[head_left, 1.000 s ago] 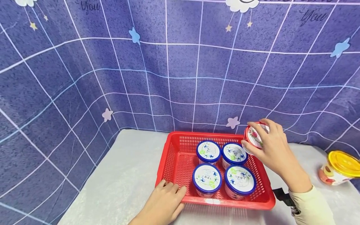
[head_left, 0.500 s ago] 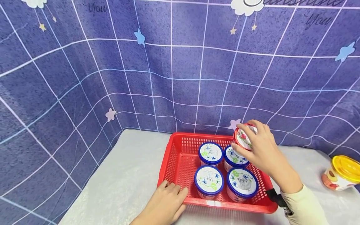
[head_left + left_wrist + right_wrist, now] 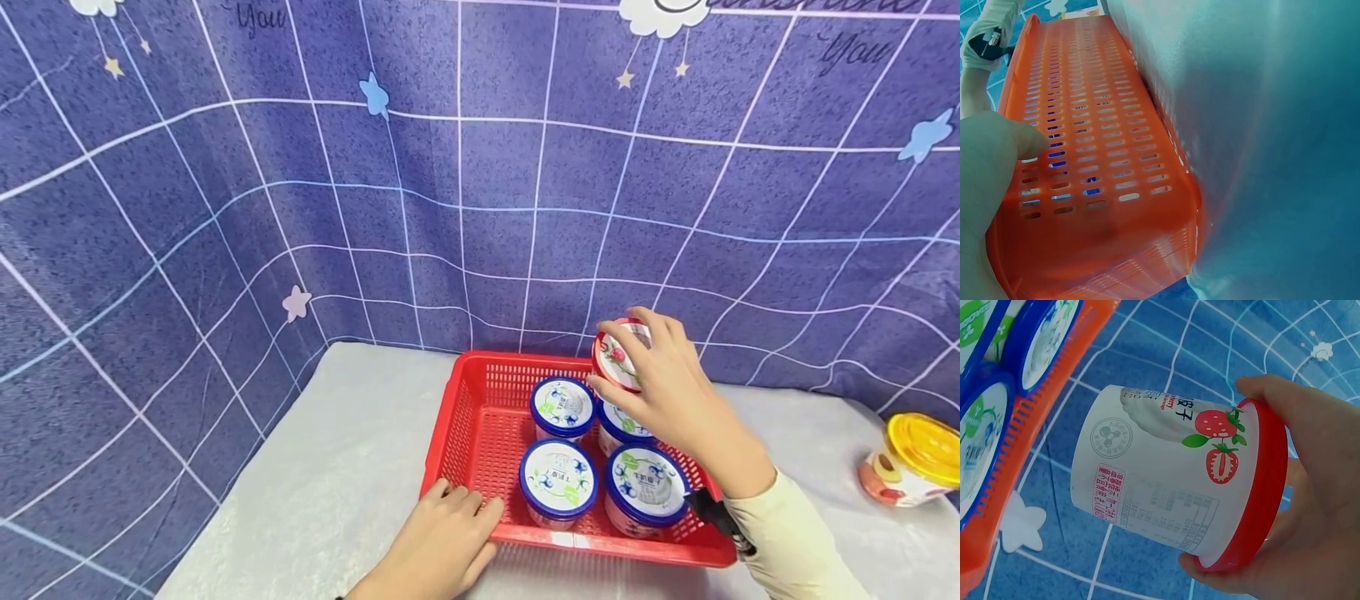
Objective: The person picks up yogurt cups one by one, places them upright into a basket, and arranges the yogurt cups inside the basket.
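Observation:
My right hand (image 3: 660, 375) grips a white yogurt cup (image 3: 1160, 469) by its red lid, fingers and thumb spread round the rim. Strawberries are printed on the cup's side. It is held over the back right part of a red plastic basket (image 3: 472, 358). Several blue-lidded cups stand inside the basket, among them a front left cup (image 3: 558, 479) and a front right cup (image 3: 647, 487). The held cup and right hand partly cover the back right blue-lidded cup (image 3: 624, 423). My left hand (image 3: 442, 533) holds the basket's front left rim, its thumb (image 3: 1032, 140) against the outer wall.
A cup with a yellow lid (image 3: 911, 458) and fruit pictures stands on the grey-white tabletop (image 3: 360, 433) at the far right. A purple grid-patterned cloth (image 3: 390, 208) hangs behind and along the left side. Inside the basket, bare floor shows left of the cups.
My right hand has carried the red-lidded cup leftward, from the basket's back right corner to above the back right blue-lidded cup. The left hand stays on the rim.

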`<state>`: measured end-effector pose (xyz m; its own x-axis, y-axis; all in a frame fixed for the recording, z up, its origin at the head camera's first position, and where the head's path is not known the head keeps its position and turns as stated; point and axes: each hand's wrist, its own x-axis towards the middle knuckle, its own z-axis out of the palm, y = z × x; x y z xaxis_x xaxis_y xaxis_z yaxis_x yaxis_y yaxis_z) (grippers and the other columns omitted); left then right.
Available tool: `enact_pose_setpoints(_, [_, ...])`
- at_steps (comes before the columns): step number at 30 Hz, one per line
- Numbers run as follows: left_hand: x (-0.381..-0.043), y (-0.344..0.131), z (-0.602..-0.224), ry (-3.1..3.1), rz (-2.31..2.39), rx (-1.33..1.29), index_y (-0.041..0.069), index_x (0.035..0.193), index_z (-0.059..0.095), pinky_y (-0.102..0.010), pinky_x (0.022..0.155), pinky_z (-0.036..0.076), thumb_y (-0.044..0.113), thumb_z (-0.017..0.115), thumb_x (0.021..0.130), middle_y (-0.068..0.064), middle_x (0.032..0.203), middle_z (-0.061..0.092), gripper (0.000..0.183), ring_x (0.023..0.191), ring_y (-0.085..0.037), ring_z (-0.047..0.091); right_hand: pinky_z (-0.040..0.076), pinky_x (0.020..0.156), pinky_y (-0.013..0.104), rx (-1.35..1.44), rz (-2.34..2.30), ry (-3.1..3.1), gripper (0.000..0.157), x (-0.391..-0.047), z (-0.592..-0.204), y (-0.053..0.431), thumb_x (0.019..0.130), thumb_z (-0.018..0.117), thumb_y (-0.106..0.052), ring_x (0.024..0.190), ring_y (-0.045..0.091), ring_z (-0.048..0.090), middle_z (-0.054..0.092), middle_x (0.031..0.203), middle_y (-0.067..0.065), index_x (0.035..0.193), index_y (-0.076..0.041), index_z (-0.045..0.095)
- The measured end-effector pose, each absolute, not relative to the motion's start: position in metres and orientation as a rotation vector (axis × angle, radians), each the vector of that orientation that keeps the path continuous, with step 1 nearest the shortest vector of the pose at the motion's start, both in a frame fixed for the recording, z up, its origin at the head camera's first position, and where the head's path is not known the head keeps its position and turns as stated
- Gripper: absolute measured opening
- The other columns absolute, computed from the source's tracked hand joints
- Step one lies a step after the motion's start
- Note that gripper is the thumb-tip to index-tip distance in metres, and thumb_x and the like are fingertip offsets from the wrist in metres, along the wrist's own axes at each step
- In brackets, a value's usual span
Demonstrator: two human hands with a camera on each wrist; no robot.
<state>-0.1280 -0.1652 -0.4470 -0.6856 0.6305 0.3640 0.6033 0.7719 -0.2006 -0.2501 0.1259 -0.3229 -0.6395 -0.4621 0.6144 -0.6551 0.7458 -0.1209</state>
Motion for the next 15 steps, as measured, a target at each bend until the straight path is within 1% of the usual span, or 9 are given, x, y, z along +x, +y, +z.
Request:
enact_pose_setpoints(9, [-0.129, -0.166, -0.449, -2.538, 0.081, -0.941, 0.017, 0.103, 0.061, -0.037, 0.072, 0.043, 0.037, 0.066, 0.085, 0.004, 0.080, 0.063, 0.028, 0.076, -0.013, 0.062, 0.039, 0.088, 0.063, 0.908, 0.430, -2.371, 0.062, -0.253, -0.322, 0.112, 0.082, 0.077, -0.042, 0.118, 0.042, 0.044, 0.048, 0.133, 0.023, 0.134, -0.015, 0.057])
enact_pose_setpoints(15, [-0.129, -0.166, -0.448, -2.550, 0.094, -0.936, 0.017, 0.104, 0.062, -0.037, 0.073, 0.043, 0.037, 0.066, 0.084, 0.003, 0.080, 0.064, 0.028, 0.076, -0.014, 0.062, 0.040, 0.087, 0.060, 0.940, 0.420, -2.384, 0.061, -0.255, -0.321, 0.105, 0.083, 0.076, -0.044, 0.119, 0.039, 0.044, 0.049, 0.132, 0.020, 0.135, -0.017, 0.056])
